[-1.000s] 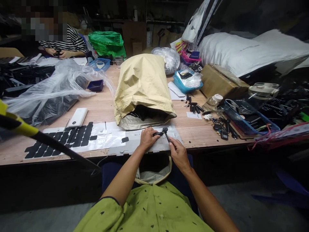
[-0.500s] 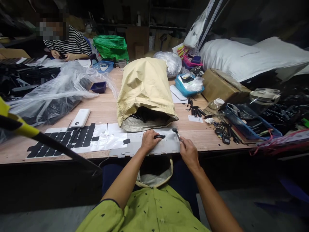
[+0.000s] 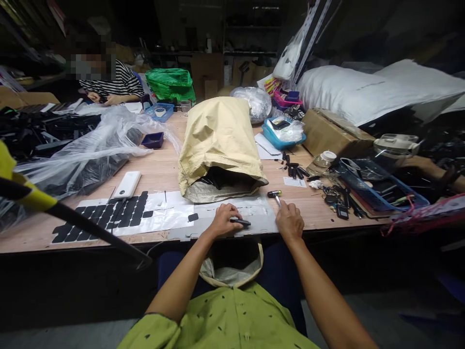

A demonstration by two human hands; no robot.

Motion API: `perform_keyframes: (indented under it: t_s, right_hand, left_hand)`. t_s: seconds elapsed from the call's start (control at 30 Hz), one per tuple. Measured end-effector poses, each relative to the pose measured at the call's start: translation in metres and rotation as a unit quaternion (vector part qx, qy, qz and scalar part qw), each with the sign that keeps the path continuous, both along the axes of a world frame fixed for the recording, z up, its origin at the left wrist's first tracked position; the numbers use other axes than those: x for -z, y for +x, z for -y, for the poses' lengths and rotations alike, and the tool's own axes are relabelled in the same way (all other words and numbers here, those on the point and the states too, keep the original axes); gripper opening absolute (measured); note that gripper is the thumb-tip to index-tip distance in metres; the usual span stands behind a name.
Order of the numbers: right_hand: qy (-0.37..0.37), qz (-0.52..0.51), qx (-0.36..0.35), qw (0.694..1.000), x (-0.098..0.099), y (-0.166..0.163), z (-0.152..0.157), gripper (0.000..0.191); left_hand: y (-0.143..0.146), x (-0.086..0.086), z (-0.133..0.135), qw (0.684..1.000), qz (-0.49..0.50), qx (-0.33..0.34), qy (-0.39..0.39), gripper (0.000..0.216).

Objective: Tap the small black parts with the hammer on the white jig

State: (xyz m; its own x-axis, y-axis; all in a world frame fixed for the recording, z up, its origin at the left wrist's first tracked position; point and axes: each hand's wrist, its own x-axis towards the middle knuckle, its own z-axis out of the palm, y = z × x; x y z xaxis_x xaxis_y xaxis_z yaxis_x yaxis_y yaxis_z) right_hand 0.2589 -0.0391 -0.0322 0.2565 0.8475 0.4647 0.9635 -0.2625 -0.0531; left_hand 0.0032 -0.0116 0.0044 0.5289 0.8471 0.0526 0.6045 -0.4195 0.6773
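My left hand (image 3: 225, 219) is closed on a slim black piece (image 3: 242, 222), pinning it against a flat grey board (image 3: 262, 219) at the table's front edge. The piece points rightward out of my fingers; what it is exactly I cannot make out. To the right, my right hand (image 3: 289, 223) grips the handle of a small hammer (image 3: 274, 194), whose dark and yellow head lies beyond my fingers, apart from the black piece. Just behind the board, a cream woven sack (image 3: 220, 131) lies with its mouth toward me, dark pieces inside. Another open bag (image 3: 232, 277) hangs at my lap.
On the left are a white power bank (image 3: 128, 184), a sheet of black stickers (image 3: 125, 216) and plastic film (image 3: 90, 135). A blue basket (image 3: 385, 189), a jar (image 3: 322, 162) and keys (image 3: 339, 206) lie right. A yellow-black pole crosses the near left. Someone sits far left.
The hammer has swung right, away from the black piece, its head now turned sideways. My left hand has brought the piece nearer the board's front edge. The view has shifted slightly.
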Motion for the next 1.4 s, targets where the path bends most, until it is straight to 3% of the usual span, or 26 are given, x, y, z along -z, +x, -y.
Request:
perform_keyframes:
  t_s: [0.1, 0.2, 0.3, 0.4, 0.57, 0.67, 0.8, 1.0, 1.23, 1.4]
  right_hand:
    - [-0.002, 0.004, 0.006, 1.0, 0.0, -0.001, -0.001, 0.032]
    - [0.0, 0.013, 0.014, 1.0, -0.001, -0.003, -0.001, 0.032]
    - [0.003, 0.018, 0.014, 1.0, -0.001, -0.005, -0.001, 0.032]
    - [0.004, 0.017, 0.009, 1.0, 0.0, -0.004, -0.001, 0.031]
    - [0.011, 0.016, 0.005, 1.0, 0.003, -0.005, -0.002, 0.03]
    - [0.011, 0.02, 0.003, 1.0, 0.003, -0.007, -0.002, 0.03]
    - [0.008, 0.023, 0.008, 1.0, 0.002, -0.011, -0.002, 0.031]
    - [-0.006, 0.01, 0.007, 1.0, -0.001, -0.013, -0.001, 0.031]
    - [-0.02, 0.002, 0.011, 1.0, -0.004, -0.013, -0.001, 0.033]
    - [-0.023, 0.003, 0.015, 1.0, -0.003, -0.014, -0.001, 0.032]
  left_hand:
    - [-0.022, 0.004, 0.029, 0.998, -0.008, 0.057, 0.025, 0.021]
    - [-0.037, 0.009, 0.058, 0.995, -0.037, 0.072, 0.052, 0.026]
    - [-0.04, 0.01, 0.062, 0.994, -0.045, 0.07, 0.077, 0.034]
    - [-0.037, 0.002, 0.03, 0.993, -0.043, 0.024, 0.107, 0.032]
    - [-0.035, -0.021, -0.064, 0.972, -0.121, -0.127, 0.157, 0.05]
    - [-0.036, -0.028, -0.104, 0.966, -0.175, -0.121, 0.15, 0.052]
    - [-0.041, -0.029, -0.122, 0.964, -0.215, -0.077, 0.135, 0.049]
    - [-0.047, -0.028, -0.096, 0.967, -0.169, -0.105, 0.16, 0.028]
    - [0.0, -0.003, -0.038, 0.994, -0.059, -0.055, 0.07, 0.022]
    - [0.017, 0.01, -0.027, 0.995, -0.015, -0.091, 0.044, 0.023]
